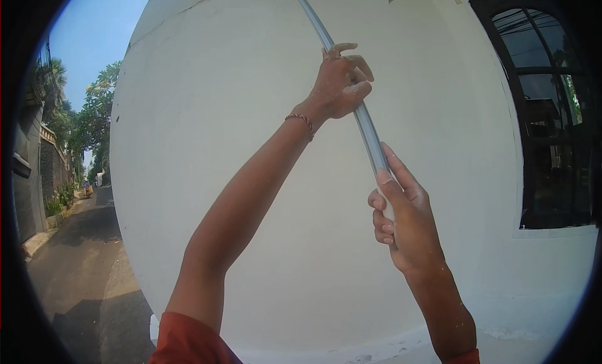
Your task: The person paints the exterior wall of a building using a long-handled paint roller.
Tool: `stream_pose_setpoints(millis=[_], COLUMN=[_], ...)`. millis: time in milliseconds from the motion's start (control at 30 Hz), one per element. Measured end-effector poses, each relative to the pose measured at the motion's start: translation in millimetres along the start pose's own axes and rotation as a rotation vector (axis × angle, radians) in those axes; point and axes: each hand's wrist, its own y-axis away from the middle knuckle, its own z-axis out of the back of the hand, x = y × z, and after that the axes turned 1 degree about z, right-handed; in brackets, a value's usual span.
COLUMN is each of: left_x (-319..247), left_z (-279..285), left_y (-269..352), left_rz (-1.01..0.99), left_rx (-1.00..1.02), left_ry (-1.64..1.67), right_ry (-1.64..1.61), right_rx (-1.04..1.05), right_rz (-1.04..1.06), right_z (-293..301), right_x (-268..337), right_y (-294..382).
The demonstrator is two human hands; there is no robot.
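A long pale metal pole slants from the top of the view down to the lower right, in front of a cream wall. My left hand, with a braided red band at its wrist, is wrapped round the pole's upper part, its index finger partly extended. Lower down, my right hand grips the white lower section of the pole, thumb lying along it. Pale specks dot both hands. The pole's top end is out of view, and its bottom end is hidden by my right hand.
A dark-framed window with reflecting panes is set in the wall at right. A narrow paved street runs away at left, past a grey building, plants and trees. A small, indistinct vehicle is far down it.
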Motion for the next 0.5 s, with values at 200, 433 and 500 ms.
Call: stream_pose_setpoints(millis=[200, 433, 500], left_x=[-21, 98, 157], left_z=[-19, 33, 95], left_y=[32, -80, -100], left_rz=[-0.088, 0.224, 0.108], left_rx=[-0.013, 0.05, 0.191], left_ry=[0.072, -0.212, -0.453], right_ry=[0.014, -0.177, -0.255], right_rx=[-0.059, 0.085, 0.179], right_rz=[-0.085, -0.003, -0.009], right_z=[11, -46, -87], right_x=[-12, 41, 48], right_y=[39, -117, -111])
